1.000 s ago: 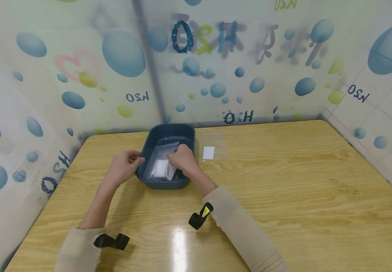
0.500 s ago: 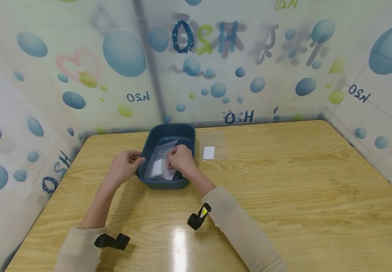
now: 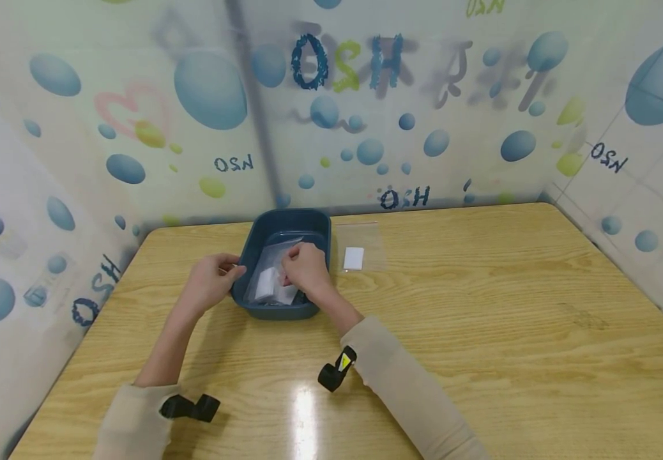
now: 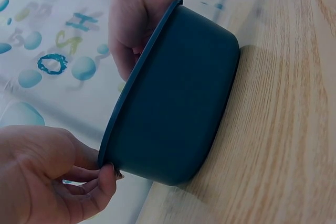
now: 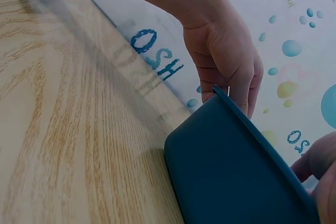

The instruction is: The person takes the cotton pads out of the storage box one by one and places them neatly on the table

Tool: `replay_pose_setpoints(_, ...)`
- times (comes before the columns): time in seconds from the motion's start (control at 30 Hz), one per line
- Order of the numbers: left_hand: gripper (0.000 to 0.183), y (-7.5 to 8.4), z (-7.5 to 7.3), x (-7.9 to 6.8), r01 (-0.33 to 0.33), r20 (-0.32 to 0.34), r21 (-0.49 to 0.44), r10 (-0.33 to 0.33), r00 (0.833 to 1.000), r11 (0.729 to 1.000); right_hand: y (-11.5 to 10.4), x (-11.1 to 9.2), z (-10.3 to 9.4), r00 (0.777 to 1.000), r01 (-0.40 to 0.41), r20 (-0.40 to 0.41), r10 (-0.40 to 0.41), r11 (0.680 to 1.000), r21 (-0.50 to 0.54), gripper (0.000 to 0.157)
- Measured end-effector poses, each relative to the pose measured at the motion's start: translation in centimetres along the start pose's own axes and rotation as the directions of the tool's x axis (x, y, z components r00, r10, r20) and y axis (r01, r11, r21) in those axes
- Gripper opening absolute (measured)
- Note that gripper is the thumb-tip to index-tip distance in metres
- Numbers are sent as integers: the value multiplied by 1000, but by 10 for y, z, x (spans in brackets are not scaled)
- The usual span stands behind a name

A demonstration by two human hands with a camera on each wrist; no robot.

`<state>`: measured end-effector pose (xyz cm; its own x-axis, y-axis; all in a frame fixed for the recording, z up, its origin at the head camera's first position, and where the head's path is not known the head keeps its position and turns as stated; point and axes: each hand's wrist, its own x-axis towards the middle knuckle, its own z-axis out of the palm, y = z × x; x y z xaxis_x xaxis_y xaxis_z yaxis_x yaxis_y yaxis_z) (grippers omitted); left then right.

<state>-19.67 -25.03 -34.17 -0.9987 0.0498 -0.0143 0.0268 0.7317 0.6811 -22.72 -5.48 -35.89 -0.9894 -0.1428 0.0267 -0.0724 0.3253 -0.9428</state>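
Observation:
A dark blue plastic tub (image 3: 243, 312) stands on the wooden table, towards its back. My left hand (image 3: 209, 284) holds the tub's left rim; in the left wrist view, the thumb and fingers of the left hand (image 4: 58, 177) pinch that rim. Inside the tub lie clear zip-lock bags (image 3: 271, 255) with a white label (image 3: 265, 283). Reaching over the right side, my right hand (image 3: 308, 268) pinches a bag, its fingertips partly hidden. In the right wrist view the tub's outer wall (image 5: 236, 171) hides the bags.
To the right of the tub, another clear zip-lock bag (image 3: 368, 246) with a white label (image 3: 353, 258) lies flat on the table (image 3: 481, 306). A patterned wall covering (image 3: 366, 153) rises behind the table and along both sides.
The right hand has shifted slightly left inside the tub, and the bag by its fingers has bent and moved, so its white label looks narrower. The left hand and the tub stay put.

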Motion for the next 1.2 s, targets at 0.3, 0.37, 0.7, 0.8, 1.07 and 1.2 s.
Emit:
replay_pose_setpoints(0.3,42,0,0,0,9,4,-5,-9,1000,1000,2,-2,0,997,57,-52,-54,997,57,16)
replay_pose_setpoints(0.37,42,1,1,1,5,1,-2,-5,1000,1000,2,-2,1,996,61,-62,-57,996,65,15)
replay_pose_setpoints(0.7,41,0,0,1,-14,-4,-7,14,1000,1000,0,-5,-1,992,101,-85,-95,993,59,13)
replay_pose_setpoints(0.8,42,0,0,0,-13,-1,-8,13,1000,1000,0,-6,-2,987,135,-94,-129,990,51,14)
replay_pose_setpoints(1.07,41,0,0,-1,-20,-6,-1,20,1000,1000,-1,-6,-9,960,261,-124,-251,963,67,15)
replay_pose_setpoints(1.2,41,0,0,-1,-24,-7,-2,24,1000,1000,-1,-6,-15,957,275,-120,-264,958,84,15)
